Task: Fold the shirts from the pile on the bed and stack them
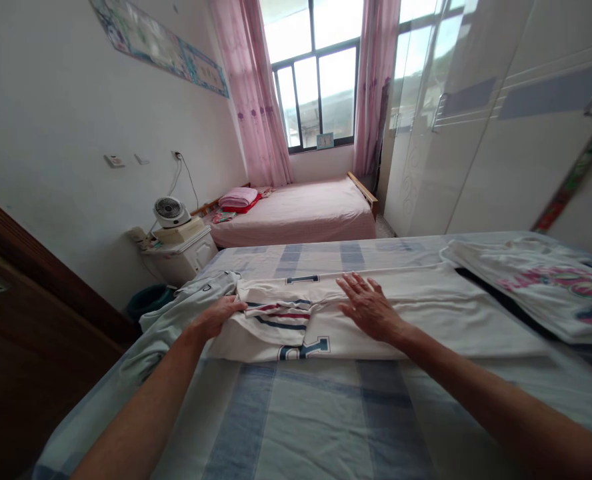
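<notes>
Small fan [171, 211] on white nightstand [188, 257], pink curtains [259, 100] beside window [337, 87], glossy wardrobe [456, 167]

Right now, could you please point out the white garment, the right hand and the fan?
White garment [326, 323]: head view, plain fabric.
Right hand [367, 310]: head view, back of hand.
Fan [169, 208]: head view, round front grille.

Mostly off-white on the folded garment [347, 339], with navy and dark red stripes plus navy block letters. Kinda pale grey-green for the clothing at left [181, 313]. White on the printed top [541, 273], with pink lettering and multicoloured graphics. Pale bluish with wide blue bands on the near bedsheet [316, 417]. Straight-up pink on the far bedsheet [306, 210], same for the curtains [259, 80], with purple flowers too.
</notes>
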